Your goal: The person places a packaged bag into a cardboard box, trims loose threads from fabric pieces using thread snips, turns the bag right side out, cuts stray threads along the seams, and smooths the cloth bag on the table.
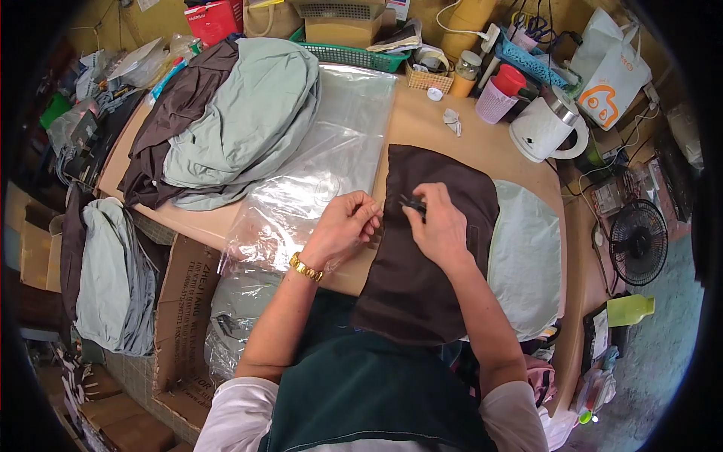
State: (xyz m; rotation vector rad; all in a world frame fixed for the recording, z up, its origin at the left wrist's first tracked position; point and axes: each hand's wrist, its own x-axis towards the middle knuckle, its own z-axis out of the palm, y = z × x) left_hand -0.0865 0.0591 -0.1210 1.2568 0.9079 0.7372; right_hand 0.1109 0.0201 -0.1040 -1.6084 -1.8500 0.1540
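My right hand (438,230) is closed around a small black tool (413,202), mostly hidden by the fingers, over a dark brown cloth piece (429,290). My left hand (348,226), with a gold watch (305,267) on its wrist, is pinched shut just left of the cloth's left edge. Whatever lies between those fingertips is too small to make out. Under the brown cloth's right side, pale grey-green fabric (525,260) sticks out. Clear plastic sheets (316,162) lie to the left of my left hand.
Grey-green and brown fabric (241,113) is heaped at the back left. A cardboard box (184,316) stands below the table's left edge, beside more hanging fabric (113,279). A white kettle (544,129), a pink basket (495,102) and a black fan (638,242) are at right.
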